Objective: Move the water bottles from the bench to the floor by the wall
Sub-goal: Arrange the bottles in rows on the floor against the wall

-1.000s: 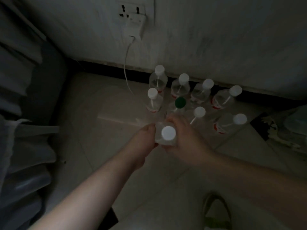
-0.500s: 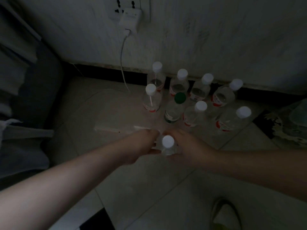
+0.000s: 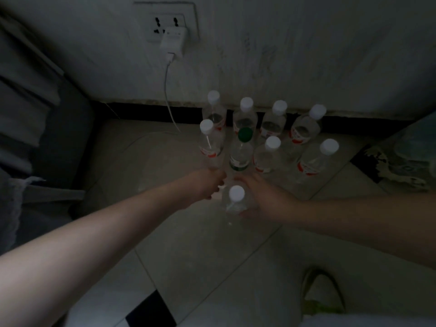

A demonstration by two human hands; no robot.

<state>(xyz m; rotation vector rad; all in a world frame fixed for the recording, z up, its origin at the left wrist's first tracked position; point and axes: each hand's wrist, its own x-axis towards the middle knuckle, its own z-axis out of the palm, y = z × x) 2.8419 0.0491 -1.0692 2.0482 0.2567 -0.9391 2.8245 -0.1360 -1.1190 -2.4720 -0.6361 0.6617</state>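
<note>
A clear water bottle with a white cap [image 3: 236,199] stands upright on the tiled floor, in front of a cluster of several bottles by the wall. My left hand [image 3: 204,185] grips its left side and my right hand [image 3: 264,197] curls round its right side. In the cluster, one bottle has a green cap [image 3: 241,149]; the others, such as the bottle at far right [image 3: 316,159], have white caps and red labels. Two rows stand against the black skirting [image 3: 146,112].
A white charger [image 3: 173,41] sits in the wall socket, its cable [image 3: 168,97] trailing to the floor left of the bottles. Grey fabric furniture [image 3: 35,138] fills the left side. A patterned mat [image 3: 405,159] lies at right. A shoe [image 3: 323,293] shows at bottom right.
Both hands lowered the white-capped bottle toward the floor and slightly away from the cluster; it now stands low in front of the green-capped bottle. The view tilted up a little.
</note>
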